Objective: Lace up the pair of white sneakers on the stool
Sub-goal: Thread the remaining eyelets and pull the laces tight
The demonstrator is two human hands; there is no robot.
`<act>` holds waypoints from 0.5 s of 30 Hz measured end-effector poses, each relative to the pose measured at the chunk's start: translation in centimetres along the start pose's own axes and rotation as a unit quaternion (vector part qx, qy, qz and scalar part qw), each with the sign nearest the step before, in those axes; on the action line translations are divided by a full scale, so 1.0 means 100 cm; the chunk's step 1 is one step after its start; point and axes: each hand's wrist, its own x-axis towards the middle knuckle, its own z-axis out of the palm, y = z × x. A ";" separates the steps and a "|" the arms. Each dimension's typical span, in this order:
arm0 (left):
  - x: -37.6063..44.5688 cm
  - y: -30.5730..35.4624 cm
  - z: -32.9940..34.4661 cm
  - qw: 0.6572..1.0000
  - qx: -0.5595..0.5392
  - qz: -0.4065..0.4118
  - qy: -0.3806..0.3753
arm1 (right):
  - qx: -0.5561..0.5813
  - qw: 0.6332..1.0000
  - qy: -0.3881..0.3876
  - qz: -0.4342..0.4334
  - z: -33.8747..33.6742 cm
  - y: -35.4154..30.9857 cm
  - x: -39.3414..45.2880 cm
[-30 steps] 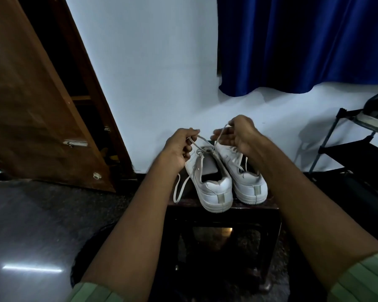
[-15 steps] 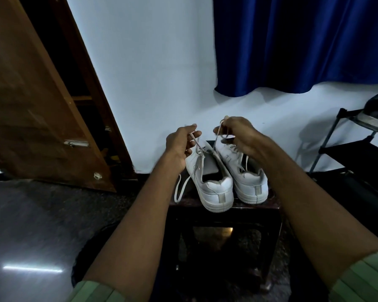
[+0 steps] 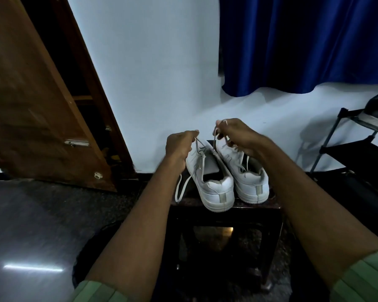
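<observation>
I see left hand [image 3: 179, 147] pinching lace [image 3: 198, 143] of left sneaker [image 3: 212, 182]; right hand [image 3: 238, 136] fingers pinching other lace end [image 3: 214, 136]; both sneakers on stool [image 3: 227, 214].

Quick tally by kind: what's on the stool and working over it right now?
Sneakers: 2, left sneaker and right sneaker
Hands: 2, left hand and right hand, each pinching the lace
Stool: 1
Total: 5

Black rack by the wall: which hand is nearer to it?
Right. The right hand is above the shoes, toward the black rack; the left hand is farther away.
</observation>
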 end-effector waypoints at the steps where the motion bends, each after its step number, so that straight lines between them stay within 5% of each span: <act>1: 0.001 -0.001 0.000 1.000 0.023 -0.009 -0.013 | 0.109 0.994 0.013 0.024 0.000 0.001 0.002; 3: 0.001 -0.005 -0.001 0.995 0.083 -0.016 -0.044 | 0.183 0.980 0.059 0.051 -0.001 0.002 0.005; 6: -0.001 -0.007 -0.005 0.973 0.224 0.024 -0.060 | -0.136 0.985 0.099 -0.044 -0.010 0.007 0.015; 8: -0.001 -0.007 -0.011 0.942 0.327 0.043 -0.068 | -0.327 0.944 0.017 -0.034 -0.014 0.007 0.017; 10: 0.000 -0.008 -0.016 0.925 0.366 0.032 -0.095 | -0.385 0.921 -0.065 0.014 -0.012 0.008 0.017; 13: 0.004 -0.012 -0.018 0.927 0.348 -0.014 -0.137 | -0.354 0.932 -0.073 0.013 -0.006 -0.002 0.004; 15: 0.001 -0.011 -0.018 0.925 0.346 -0.038 -0.151 | -0.184 0.981 -0.052 0.026 -0.006 -0.005 0.000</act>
